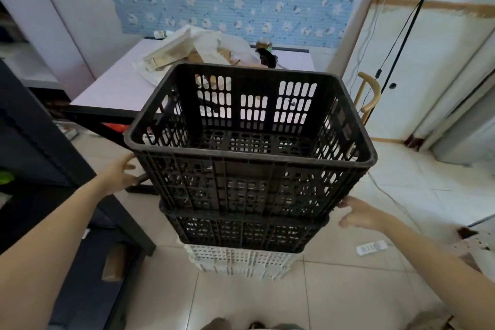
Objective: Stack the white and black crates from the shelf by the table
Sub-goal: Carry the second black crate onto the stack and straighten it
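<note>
A stack of slotted crates stands on the tiled floor in front of the table. The top black crate (249,142) is empty and sits nested in a second black crate (241,230). Under them are white crates (241,262). My left hand (120,171) hovers by the top crate's left side with relaxed fingers and holds nothing. My right hand (359,213) is beside the crate's lower right corner, fingers loosely spread, its fingertips at or just off the corner.
The table (112,88) behind the stack carries plastic bags, cardboard and a jar. A dark shelf unit (34,142) stands at the left. A wooden chair back (369,94) and cables are on the right. A white remote (372,247) lies on the floor.
</note>
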